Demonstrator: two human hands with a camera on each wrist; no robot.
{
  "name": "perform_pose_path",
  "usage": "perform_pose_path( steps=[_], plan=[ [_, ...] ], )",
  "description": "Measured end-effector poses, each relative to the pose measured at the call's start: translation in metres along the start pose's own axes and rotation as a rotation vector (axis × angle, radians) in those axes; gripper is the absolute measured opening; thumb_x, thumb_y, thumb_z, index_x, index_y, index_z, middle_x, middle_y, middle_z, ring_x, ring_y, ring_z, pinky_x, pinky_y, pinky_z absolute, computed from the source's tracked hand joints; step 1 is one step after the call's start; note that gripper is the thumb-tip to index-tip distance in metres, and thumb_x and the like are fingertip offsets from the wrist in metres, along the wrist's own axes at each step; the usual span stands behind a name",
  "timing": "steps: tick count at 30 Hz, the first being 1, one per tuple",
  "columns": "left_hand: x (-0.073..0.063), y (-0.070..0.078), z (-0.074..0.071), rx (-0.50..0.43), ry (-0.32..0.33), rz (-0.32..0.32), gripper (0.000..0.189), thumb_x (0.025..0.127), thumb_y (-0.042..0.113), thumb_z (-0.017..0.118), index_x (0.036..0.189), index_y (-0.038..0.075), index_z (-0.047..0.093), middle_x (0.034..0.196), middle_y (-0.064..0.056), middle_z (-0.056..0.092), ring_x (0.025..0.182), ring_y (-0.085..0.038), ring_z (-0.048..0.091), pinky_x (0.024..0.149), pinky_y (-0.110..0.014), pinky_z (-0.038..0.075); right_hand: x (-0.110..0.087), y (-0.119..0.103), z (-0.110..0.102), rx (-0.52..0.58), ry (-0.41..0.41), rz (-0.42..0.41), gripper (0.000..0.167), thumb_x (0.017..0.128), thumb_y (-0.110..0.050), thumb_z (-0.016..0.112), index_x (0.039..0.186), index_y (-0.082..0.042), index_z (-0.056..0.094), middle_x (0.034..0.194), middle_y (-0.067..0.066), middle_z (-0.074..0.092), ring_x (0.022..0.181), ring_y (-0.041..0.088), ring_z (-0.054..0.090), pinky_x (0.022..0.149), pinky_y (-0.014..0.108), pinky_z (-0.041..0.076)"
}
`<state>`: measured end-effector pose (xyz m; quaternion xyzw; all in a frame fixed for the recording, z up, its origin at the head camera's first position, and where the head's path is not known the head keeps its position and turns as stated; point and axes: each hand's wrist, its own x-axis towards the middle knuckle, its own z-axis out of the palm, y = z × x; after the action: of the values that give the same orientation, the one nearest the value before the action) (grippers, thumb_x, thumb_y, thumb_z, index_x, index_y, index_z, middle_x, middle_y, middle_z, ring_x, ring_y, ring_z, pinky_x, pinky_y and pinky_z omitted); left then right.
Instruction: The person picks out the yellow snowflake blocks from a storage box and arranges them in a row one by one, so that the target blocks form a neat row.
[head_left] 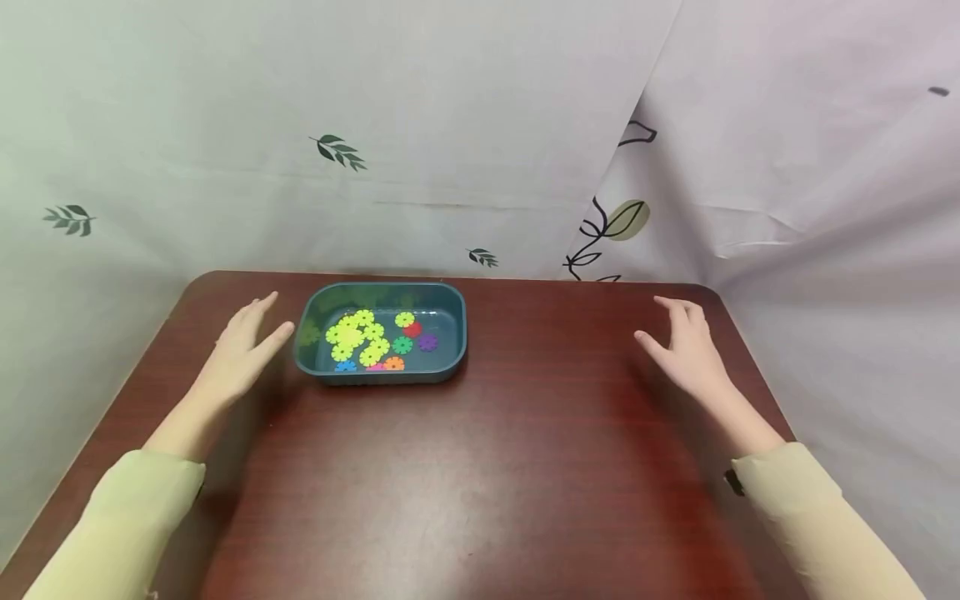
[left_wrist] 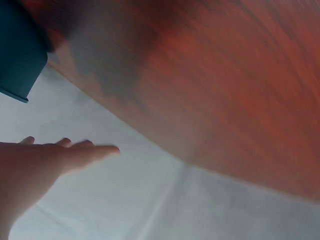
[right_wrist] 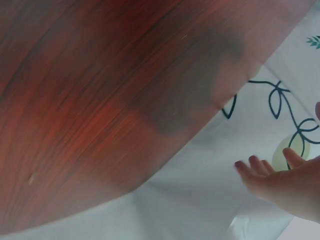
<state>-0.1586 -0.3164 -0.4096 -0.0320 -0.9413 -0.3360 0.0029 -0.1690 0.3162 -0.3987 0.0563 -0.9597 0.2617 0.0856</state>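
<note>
A dark teal plastic tub stands on the table, left of the middle. Flat notched discs lie inside it, mostly yellow, with a few in green, red, purple, orange, pink and blue. Just left of the tub, my left hand is held above the table, fingers extended and thumb spread, holding nothing. In the left wrist view that hand shows beside the tub's corner. Over at the right side of the table, my right hand hovers with relaxed fingers, apart from any object. The right wrist view shows its fingers loosely bent.
The reddish-brown wooden table has rounded far corners. Pale cloth with leaf prints hangs behind it and along both sides, close to the table's edges.
</note>
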Motion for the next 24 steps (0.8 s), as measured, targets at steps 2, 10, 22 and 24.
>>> perform_pose_path(
  steps=[2, 10, 22, 24],
  plan=[
    [0.001, 0.001, 0.001, -0.096, -0.010, -0.014, 0.075, 0.112, 0.044, 0.045, 0.169, 0.005, 0.017, 0.171, -0.035, 0.017, 0.158, -0.059, 0.014, 0.116, -0.085, 0.015, 0.002, -0.006, 0.003, 0.051, 0.005, -0.004, 0.065, 0.102, -0.023, 0.068, 0.155, 0.003, 0.041, 0.150, 0.037, 0.039, 0.135, 0.053, 0.046, 0.105, 0.069, 0.042],
    [0.006, -0.002, 0.010, -0.326, -0.025, -0.069, 0.076, 0.111, 0.035, 0.055, 0.169, 0.004, 0.017, 0.171, -0.032, 0.025, 0.155, -0.055, 0.026, 0.121, -0.073, 0.026, 0.017, -0.034, 0.027, 0.282, 0.030, -0.004, 0.052, 0.104, -0.010, 0.066, 0.150, 0.005, 0.047, 0.143, 0.031, 0.050, 0.128, 0.047, 0.059, 0.110, 0.060, 0.050],
    [0.018, -0.020, 0.021, -0.495, -0.105, -0.110, 0.075, 0.111, 0.031, 0.059, 0.170, 0.010, 0.019, 0.170, -0.030, 0.029, 0.125, 0.009, 0.047, 0.090, -0.004, 0.042, 0.029, -0.076, 0.065, 0.468, 0.027, -0.020, 0.041, 0.102, -0.003, 0.067, 0.141, 0.005, 0.057, 0.133, 0.030, 0.063, 0.118, 0.040, 0.067, 0.096, 0.022, 0.053],
    [0.020, -0.022, 0.023, -0.545, -0.130, -0.130, 0.076, 0.110, 0.030, 0.060, 0.171, 0.012, 0.017, 0.171, -0.030, 0.025, 0.125, 0.008, 0.047, 0.091, -0.006, 0.042, 0.031, -0.084, 0.070, 0.494, 0.024, -0.029, 0.040, 0.101, -0.003, 0.067, 0.140, 0.005, 0.058, 0.132, 0.030, 0.064, 0.117, 0.039, 0.067, 0.093, 0.017, 0.052]
  ],
)
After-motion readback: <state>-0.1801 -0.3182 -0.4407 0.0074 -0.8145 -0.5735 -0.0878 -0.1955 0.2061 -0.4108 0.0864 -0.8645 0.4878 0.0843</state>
